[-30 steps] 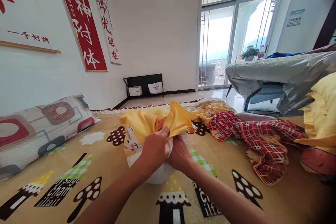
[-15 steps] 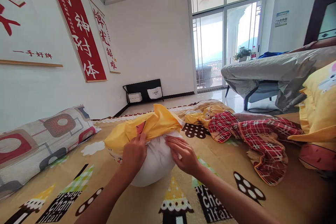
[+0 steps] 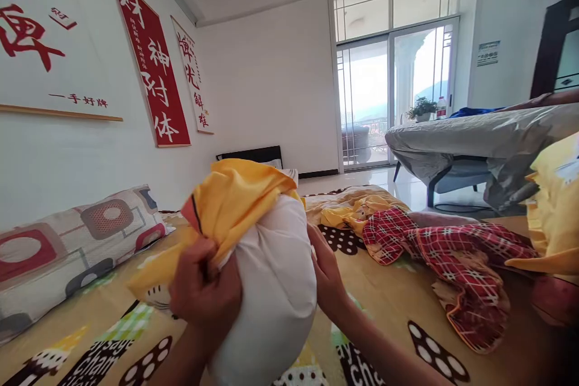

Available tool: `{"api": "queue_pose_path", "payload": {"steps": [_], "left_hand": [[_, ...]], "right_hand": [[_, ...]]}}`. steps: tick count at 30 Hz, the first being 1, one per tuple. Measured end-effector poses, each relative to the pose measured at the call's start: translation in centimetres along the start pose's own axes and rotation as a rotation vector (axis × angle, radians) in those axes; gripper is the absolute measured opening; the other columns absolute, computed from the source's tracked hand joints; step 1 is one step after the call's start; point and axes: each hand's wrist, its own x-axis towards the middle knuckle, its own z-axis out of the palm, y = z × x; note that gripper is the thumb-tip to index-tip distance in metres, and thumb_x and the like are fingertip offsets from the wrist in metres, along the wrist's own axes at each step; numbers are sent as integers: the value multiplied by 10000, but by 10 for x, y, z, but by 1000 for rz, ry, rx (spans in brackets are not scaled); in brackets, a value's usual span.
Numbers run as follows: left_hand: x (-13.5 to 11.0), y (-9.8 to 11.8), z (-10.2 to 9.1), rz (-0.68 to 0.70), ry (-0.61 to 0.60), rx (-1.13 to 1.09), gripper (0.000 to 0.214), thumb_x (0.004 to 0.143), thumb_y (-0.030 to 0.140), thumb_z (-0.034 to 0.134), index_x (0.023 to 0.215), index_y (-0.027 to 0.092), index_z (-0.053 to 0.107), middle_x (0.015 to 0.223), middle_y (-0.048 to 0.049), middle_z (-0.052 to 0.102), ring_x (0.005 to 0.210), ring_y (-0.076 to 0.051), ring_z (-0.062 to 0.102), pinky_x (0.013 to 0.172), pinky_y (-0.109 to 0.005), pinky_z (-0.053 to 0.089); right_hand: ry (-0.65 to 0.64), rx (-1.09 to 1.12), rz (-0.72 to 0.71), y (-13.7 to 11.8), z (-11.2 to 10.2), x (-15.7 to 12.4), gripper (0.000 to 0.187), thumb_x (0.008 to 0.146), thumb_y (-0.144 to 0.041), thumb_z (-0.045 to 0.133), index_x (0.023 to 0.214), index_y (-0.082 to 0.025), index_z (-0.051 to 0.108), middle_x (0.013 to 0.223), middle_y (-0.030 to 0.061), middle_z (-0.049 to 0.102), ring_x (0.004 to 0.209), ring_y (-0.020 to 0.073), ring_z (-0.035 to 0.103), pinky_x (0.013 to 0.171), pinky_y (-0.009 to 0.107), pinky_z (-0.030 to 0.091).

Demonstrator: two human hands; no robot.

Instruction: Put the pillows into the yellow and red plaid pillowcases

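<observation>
A white pillow (image 3: 271,289) stands lifted off the bed in front of me, with a yellow pillowcase (image 3: 235,199) bunched over its upper end. My left hand (image 3: 205,292) is closed on the yellow fabric at the pillow's left side. My right hand (image 3: 326,277) presses against the pillow's right side, fingers partly hidden behind it. Both forearms reach up from the bottom edge.
The bed carries a tan mushroom-print sheet (image 3: 389,301). A patterned pillow (image 3: 67,247) lies at the left by the wall. A red plaid cloth (image 3: 452,253) and a yellow cloth (image 3: 357,208) lie at the right. A yellow cushion (image 3: 558,211) and a grey-covered table (image 3: 479,136) stand at far right.
The pillow has been raised from the sheet toward me and now stands taller. My left hand has gathered the yellow case down along the pillow's left side; the right hand moved to its right flank.
</observation>
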Motion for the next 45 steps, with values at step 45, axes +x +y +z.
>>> {"api": "queue_pose_path", "payload": {"steps": [45], "left_hand": [[-35, -109, -110, 144, -627, 553, 144, 767, 152, 456, 706, 196, 579, 532, -12, 551, 553, -185, 503, 599, -287, 386]], "right_hand": [[-521, -491, -754, -3, 59, -13, 350, 891, -265, 406, 1161, -160, 602, 1132, 93, 662, 1066, 198, 584, 935, 349, 444]]}}
